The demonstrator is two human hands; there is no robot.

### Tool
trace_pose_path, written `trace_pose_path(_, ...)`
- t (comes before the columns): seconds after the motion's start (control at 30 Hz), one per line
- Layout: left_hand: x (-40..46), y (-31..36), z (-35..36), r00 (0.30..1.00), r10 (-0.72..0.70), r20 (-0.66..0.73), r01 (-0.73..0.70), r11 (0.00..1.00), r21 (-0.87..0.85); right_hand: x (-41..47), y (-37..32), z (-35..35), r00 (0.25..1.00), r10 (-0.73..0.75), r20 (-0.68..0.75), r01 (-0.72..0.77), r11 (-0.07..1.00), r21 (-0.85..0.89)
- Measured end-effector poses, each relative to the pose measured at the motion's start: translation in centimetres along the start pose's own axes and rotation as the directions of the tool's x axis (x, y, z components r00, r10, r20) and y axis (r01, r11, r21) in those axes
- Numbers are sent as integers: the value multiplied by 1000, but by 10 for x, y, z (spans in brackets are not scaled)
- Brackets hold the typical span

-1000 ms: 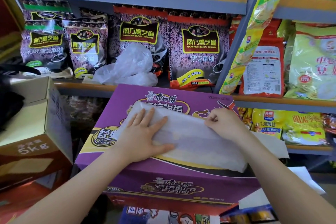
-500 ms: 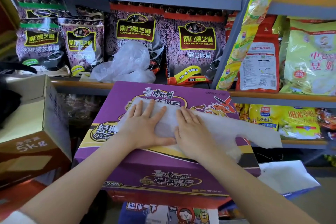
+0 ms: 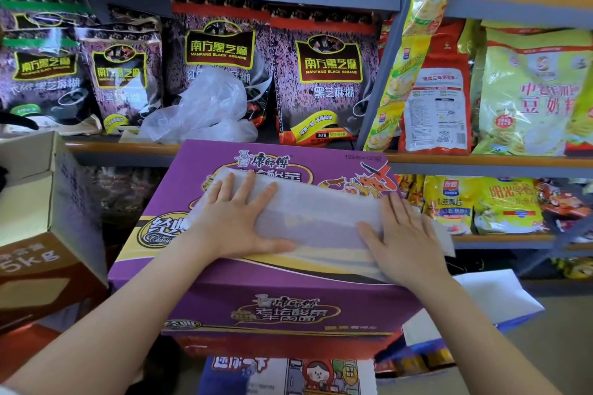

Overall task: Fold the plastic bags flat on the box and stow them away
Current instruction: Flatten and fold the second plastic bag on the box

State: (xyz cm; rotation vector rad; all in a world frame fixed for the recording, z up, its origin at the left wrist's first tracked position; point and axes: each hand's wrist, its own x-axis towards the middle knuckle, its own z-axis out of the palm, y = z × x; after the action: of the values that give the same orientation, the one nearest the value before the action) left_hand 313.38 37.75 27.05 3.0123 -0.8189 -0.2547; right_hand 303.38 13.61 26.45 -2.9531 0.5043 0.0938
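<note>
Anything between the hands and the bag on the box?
Nothing visible. The left hand and right hand both press flat, directly on the translucent white plastic bag, which lies on the purple cardboard box.

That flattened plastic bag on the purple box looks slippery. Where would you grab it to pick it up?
Probably at its right end, coming in from the right. The plastic bag lies flat on the purple box, pressed by the left hand and right hand, but that end overhangs the box edge, giving a free flap to pinch.
</note>
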Motion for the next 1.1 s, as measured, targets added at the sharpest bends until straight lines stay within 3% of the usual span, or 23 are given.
trace_pose_path(0.1, 2, 4, -3, 1000, -2, 3, 3, 997, -71, -1, 2, -6, 998, 60, -18, -61, 997, -42)
trace_pose_path(0.23, 14, 20, -23, 979, -3, -202, -18, 995, -100, 19, -15, -26, 985, -130, -118, 125, 991, -48)
trace_pose_path(0.3, 27, 27, -34, 972, 44, -233, -67, 993, -92, 37, -26, -36, 981, -179, -72, 179, 984, -10)
trace_pose_path(0.4, 42, 33, -38, 978, 123, -170, -143, 984, -109, 55, -38, -41, 975, -221, 17, 222, 974, -44)
trace_pose_path(0.5, 51, 31, -33, 978, 147, -148, -151, 988, -20, 64, -40, -47, 965, -221, 139, 228, 973, -40)
trace_pose_path(0.7, 52, 25, -26, 969, 175, -176, -177, 984, 2, 71, -41, -52, 906, -315, 283, 278, 947, 163)
trace_pose_path(0.87, 54, 13, -28, 944, 237, -227, -248, 969, -19, 76, -49, -53, 905, -398, 151, 364, 907, 213)
trace_pose_path(0.97, 50, -2, -35, 950, 196, -241, -211, 977, -37, 81, -64, -48, 915, -398, 62, 378, 902, 208)
trace_pose_path(1.1, 46, -43, -38, 965, 152, -214, -159, 987, -14, 86, -88, -38, 922, -383, 59, 367, 913, 177)
